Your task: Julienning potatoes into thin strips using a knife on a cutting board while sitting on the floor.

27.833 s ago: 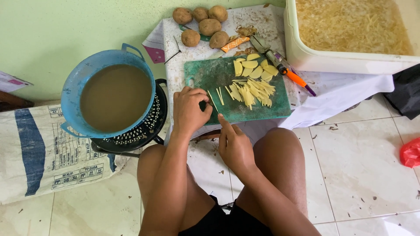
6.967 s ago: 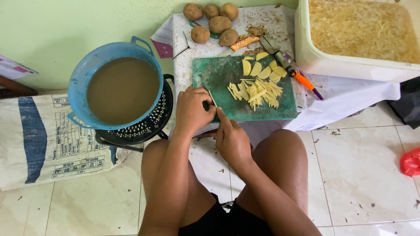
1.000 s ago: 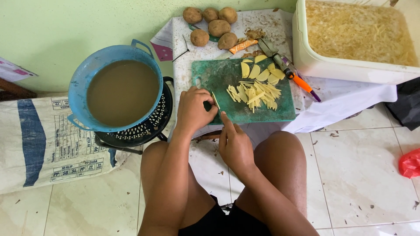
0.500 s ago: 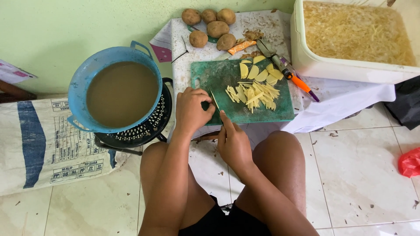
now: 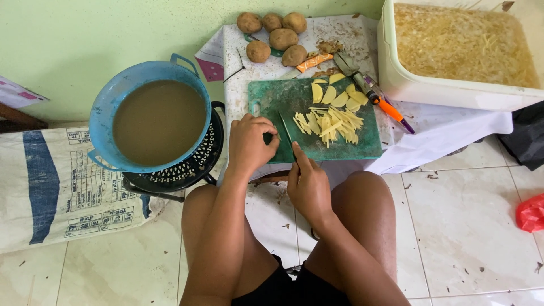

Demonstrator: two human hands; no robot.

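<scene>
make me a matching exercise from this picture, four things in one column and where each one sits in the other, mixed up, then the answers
Things:
1. whole potatoes
2. cut potato strips
3. blue basin
4. white tub

Places:
A. on the green cutting board
B. far right, full of pale shreds
C. on the black perforated stand
D. beyond the board, near the wall

Pairs: 1-D, 2-A, 3-C, 4-B

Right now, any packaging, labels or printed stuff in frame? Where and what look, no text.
Woven sack: flat on the floor at left, under the stand with the blue basin; white with a broad blue stripe and dark print blocks.
Printed paper: far left edge by the wall; white with pink marks, mostly cut off.
Red plastic bag: floor, right edge; crumpled, no label visible.
No screens or signs.
</scene>
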